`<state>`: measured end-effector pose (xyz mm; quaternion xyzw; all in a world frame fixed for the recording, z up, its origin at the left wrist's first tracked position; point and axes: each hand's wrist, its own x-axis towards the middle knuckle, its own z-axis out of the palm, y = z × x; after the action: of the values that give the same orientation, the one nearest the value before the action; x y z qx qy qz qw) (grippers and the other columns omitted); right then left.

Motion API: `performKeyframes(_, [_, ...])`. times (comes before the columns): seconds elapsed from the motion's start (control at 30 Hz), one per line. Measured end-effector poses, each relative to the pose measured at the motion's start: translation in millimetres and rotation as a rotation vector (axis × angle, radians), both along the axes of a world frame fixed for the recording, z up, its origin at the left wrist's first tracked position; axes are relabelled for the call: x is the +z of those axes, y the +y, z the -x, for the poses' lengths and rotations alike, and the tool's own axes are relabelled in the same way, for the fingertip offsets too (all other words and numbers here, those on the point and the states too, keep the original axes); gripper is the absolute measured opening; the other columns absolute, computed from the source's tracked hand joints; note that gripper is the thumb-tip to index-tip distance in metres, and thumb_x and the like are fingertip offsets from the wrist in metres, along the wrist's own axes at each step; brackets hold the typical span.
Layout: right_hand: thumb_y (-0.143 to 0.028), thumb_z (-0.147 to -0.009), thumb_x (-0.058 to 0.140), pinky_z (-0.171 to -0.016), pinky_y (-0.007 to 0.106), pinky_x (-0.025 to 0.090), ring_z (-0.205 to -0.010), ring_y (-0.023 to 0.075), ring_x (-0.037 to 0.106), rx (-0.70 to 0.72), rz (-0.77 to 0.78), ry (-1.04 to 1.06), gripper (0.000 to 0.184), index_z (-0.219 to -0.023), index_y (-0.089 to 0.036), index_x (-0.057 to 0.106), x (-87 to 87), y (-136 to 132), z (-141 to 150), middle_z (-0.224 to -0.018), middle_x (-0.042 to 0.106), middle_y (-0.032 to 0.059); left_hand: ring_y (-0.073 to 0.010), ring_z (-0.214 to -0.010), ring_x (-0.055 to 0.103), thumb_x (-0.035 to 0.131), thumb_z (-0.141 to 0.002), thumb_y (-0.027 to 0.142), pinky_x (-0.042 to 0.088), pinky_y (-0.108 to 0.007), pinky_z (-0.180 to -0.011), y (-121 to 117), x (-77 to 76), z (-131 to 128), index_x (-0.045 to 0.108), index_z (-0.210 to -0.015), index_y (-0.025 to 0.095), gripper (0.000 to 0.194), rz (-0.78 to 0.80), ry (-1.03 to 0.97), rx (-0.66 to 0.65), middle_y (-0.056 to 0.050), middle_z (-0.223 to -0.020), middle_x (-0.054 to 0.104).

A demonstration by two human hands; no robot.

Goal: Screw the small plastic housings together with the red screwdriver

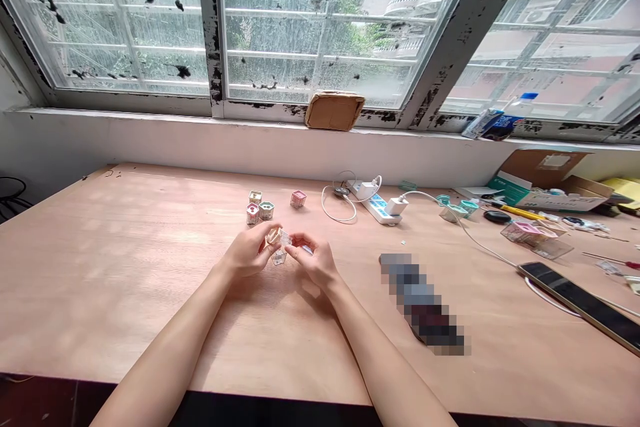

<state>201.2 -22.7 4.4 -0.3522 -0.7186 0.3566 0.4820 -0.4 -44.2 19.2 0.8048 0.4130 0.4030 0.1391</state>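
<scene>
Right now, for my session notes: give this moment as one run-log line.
left hand: pinching tan-rimmed clear piece | right hand: pinching clear piece | nearby: pink clear cube, power strip

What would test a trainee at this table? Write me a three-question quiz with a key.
1. How many small cubes stand on the table beyond the left hand and right hand?
2. True or false: the phone lies to the right of both hands.
3. Fill the gap: a piece of cardboard rests on the window ____.

Key: 1. Four. 2. True. 3. ledge.
</scene>
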Motion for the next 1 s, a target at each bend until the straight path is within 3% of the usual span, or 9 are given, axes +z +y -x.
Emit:
performKeyframes(0.1, [-0.038,-0.080,0.075,-0.081,0.036,0.057,-0.085,0.0230,0.071,-0.017,0.004,0.033,0.023,-0.093,-0.019,0.072,1.2,-1.3,2.7,-0.092,0.076,0.0062,-0.0153,-0.072,0.060,0.054,-0.097,0.028,0.048,-0.026,-0.068,-1.3,1.3,-0.1,0.056,-0.124,0.016,0.030,0.011,-0.055,-0.005,-0.006,-0.094,0.068])
performKeyframes(0.27, [-0.040,-0.083,0.072,-0.080,0.035,0.058,-0.087,0.0236,0.072,0.001,0.026,0.097,0.023,-0.095,-0.020,0.072,3.7,-4.4,4.2,-0.094,0.076,0.0070,-0.0164,-0.077,0.062,0.054,-0.098,0.031,0.049,-0.028,-0.071,-2.0,2.5,-0.5,0.056,-0.126,0.016,0.031,0.004,-0.043,-0.003,-0.007,-0.098,0.068])
performKeyframes(0.47, [-0.040,-0.082,0.073,-0.078,0.035,0.056,-0.084,0.0234,0.070,-0.075,-0.069,0.029,0.023,-0.095,-0.020,0.072,3.2,-5.3,3.5,-0.092,0.075,0.0070,-0.0174,-0.077,0.064,0.055,-0.097,0.029,0.049,-0.029,-0.072,-0.9,4.7,0.1,0.054,-0.128,0.018,0.033,0.000,0.007,0.016,-0.007,-0.097,0.069])
performKeyframes(0.67, [-0.053,-0.090,0.061,-0.066,0.033,0.055,-0.066,0.0202,0.065,-0.222,0.022,0.218,0.036,-0.076,-0.020,0.065,1.8,5.8,-13.0,-0.069,0.066,0.0039,-0.0160,-0.069,0.059,0.052,-0.097,0.030,0.046,-0.028,-0.067,4.1,3.9,20.7,0.055,-0.124,0.019,0.029,-0.014,-0.064,0.128,-0.006,-0.096,0.069])
performKeyframes(0.8, [-0.053,-0.086,0.066,-0.068,0.034,0.056,-0.070,0.0211,0.067,-0.171,-0.008,0.054,0.033,-0.081,-0.020,0.065,-6.9,12.5,-11.6,-0.075,0.070,0.0052,-0.0151,-0.066,0.057,0.052,-0.097,0.032,0.045,-0.027,-0.063,6.5,-2.9,20.0,0.055,-0.125,0.018,0.032,0.001,-0.073,0.162,-0.006,-0.097,0.069])
performKeyframes(1.0, [-0.044,-0.090,0.059,-0.068,0.032,0.054,-0.070,0.0202,0.068,-0.273,-0.071,-0.060,0.025,-0.084,-0.020,0.066,-16.1,17.8,-6.5,-0.080,0.073,0.0058,-0.0163,-0.073,0.062,0.053,-0.097,0.033,0.051,-0.029,-0.070,6.2,-14.4,4.2,0.054,-0.130,0.017,0.037,0.038,-0.049,0.125,-0.007,-0.102,0.070])
